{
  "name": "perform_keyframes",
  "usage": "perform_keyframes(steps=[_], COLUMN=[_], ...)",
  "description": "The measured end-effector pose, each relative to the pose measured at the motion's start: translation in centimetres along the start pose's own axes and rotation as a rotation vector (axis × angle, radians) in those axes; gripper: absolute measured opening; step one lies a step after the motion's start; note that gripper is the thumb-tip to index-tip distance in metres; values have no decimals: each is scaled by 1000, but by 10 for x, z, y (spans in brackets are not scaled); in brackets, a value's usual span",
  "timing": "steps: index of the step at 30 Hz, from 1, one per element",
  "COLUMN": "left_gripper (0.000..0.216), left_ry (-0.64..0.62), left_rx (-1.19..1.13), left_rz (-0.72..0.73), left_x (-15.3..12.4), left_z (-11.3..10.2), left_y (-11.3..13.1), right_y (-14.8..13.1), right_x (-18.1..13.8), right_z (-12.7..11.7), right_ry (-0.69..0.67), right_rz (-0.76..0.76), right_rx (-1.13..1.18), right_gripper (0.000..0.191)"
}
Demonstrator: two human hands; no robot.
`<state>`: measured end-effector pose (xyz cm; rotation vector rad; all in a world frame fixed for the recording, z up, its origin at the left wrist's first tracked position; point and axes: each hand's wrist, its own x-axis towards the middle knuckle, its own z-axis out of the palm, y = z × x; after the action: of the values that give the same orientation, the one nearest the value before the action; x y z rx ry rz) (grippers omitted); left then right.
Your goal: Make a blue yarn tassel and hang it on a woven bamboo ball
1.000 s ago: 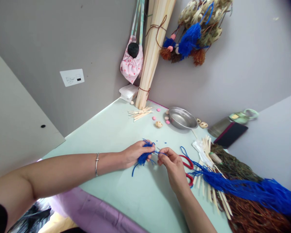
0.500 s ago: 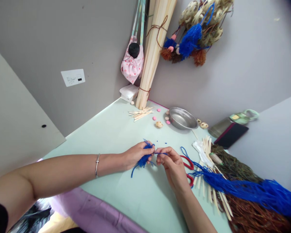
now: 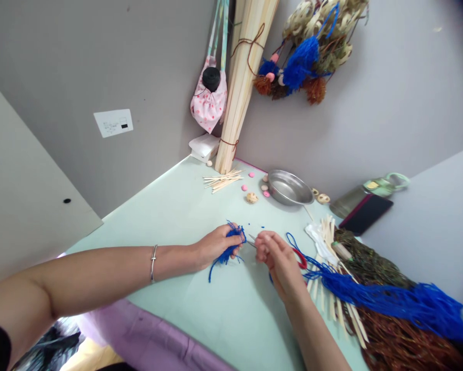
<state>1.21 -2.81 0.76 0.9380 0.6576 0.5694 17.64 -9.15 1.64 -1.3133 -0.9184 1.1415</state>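
Observation:
My left hand (image 3: 219, 247) is closed around a bundle of short blue yarn (image 3: 229, 246), whose cut ends stick out above and below the fingers. To its right, my right hand (image 3: 275, 257) has curled fingers around a pair of scissors (image 3: 301, 258). One red handle loop shows behind its knuckles. Thin metal tips come out past the fingertips, slightly apart, and point at the yarn bundle. My hand hides the middle of the scissors. A small end of blue yarn shows beside my right wrist.
Long blue yarn (image 3: 393, 299) lies at right over brown yarn (image 3: 405, 337) and wooden strips (image 3: 357, 322). Behind stand a metal bowl (image 3: 291, 187), pink beads, thin sticks (image 3: 223, 180), a phone (image 3: 366, 214) and a bottle (image 3: 353, 198). A tall strip bundle (image 3: 241, 93) leans in the corner.
My right hand has drawn back to the right from the left hand, off the yarn strand it pinched. The metal tips now show between the hands. My left hand keeps its grip.

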Motion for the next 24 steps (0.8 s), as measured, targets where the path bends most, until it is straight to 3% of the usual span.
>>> perform_keyframes(steps=[3,6,15,20,24], left_gripper=[25,25,35,39,33], left_ry=[-22,-52,-18,-69,-24], left_rx=[114,160,73,94,-70], left_rz=[54,72,21,40,40], left_x=[1,3,-1,-1,1], left_z=[-2,-4,-2,-2,-2], left_y=[-3,-5,-1,0,0], right_y=[8,10,8,7,6], right_x=[-5,-7,-4,-5,-5], right_z=[14,18,11,12,13], right_ry=[-106,-94,-47,-44,-51], right_rz=[-49,-102,-75,-79,-59], right_rx=[-184,-242,-226,-221,-224], right_gripper=[24,24,25,24,24])
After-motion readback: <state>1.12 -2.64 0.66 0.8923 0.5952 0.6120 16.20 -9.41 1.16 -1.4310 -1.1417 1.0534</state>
